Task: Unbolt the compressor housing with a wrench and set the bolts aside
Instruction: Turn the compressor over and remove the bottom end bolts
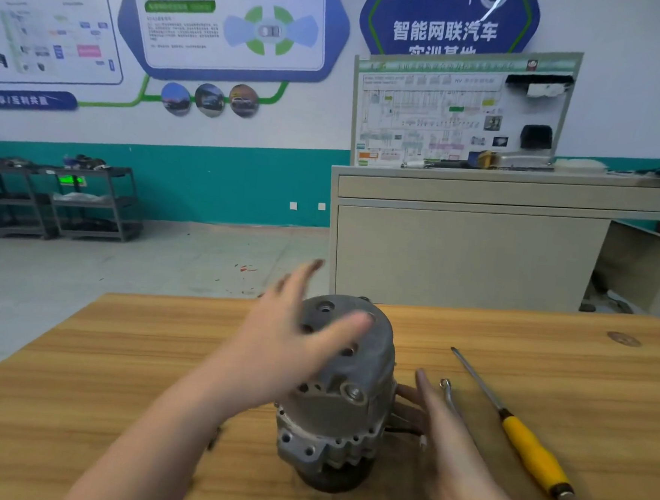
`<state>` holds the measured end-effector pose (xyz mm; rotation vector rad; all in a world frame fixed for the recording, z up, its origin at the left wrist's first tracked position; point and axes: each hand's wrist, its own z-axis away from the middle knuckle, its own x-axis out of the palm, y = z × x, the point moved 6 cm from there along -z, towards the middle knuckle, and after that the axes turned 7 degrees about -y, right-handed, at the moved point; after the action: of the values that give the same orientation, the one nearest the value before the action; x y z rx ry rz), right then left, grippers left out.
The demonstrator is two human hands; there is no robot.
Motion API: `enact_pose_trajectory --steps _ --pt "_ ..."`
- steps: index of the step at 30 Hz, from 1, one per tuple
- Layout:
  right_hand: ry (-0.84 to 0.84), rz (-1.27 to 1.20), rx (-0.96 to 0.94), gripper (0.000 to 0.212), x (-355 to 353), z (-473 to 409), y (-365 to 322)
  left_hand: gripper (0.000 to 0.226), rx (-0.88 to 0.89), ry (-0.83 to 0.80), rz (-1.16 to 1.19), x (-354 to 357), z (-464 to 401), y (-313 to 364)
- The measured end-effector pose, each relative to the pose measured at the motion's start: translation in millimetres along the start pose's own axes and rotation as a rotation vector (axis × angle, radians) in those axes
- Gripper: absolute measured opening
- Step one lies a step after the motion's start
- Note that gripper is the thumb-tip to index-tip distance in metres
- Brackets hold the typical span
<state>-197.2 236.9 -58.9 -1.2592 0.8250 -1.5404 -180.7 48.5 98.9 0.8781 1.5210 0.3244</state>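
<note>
A grey metal compressor [353, 400] stands upright on the wooden table [157, 355], its housing top showing several bolt holes. My left hand [291, 340] is spread open with straight fingers over the top left of the housing, blurred. My right hand [440, 433] lies flat with straight fingers against the compressor's right side, near a short wire. A small silver wrench [447, 392] lies on the table just right of that hand, partly hidden by it. A dark bolt-like piece [213, 439] shows beside my left forearm.
A screwdriver [511, 422] with a yellow handle lies diagonally on the table to the right. Beyond the table stand a beige cabinet [477, 240] with a wiring display board, and dark shelving carts [58, 199] at the far left wall.
</note>
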Motion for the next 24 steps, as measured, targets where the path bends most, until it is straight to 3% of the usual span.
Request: enact_pose_trajectory --steps 2,5,8,12,18,24 --pt "-0.028 -0.087 -0.006 0.050 19.9 -0.2 3.8 0.113 -0.078 -0.195 -0.266 22.2 -14.9 16.2" --pt "-0.130 -0.233 -0.023 0.050 39.9 -0.4 7.2 0.112 -0.195 -0.258 -0.395 32.5 -27.3 12.4" --pt "-0.134 -0.215 -0.044 0.056 36.3 -3.6 9.8 0.109 -0.233 -0.214 -0.352 28.3 -26.4 -2.1" --pt "-0.207 -0.135 -0.065 0.050 40.0 -4.0 10.5 0.110 -0.216 -0.077 -0.193 15.2 -19.4 -11.8" --pt "-0.217 -0.013 -0.110 0.058 37.2 -6.7 12.2 0.111 -0.152 -0.047 -0.072 8.3 -14.0 -10.5" --pt "-0.206 0.104 -0.109 0.107 45.5 -10.7 15.9 0.109 -0.073 0.033 0.102 -8.7 10.4 -29.1"
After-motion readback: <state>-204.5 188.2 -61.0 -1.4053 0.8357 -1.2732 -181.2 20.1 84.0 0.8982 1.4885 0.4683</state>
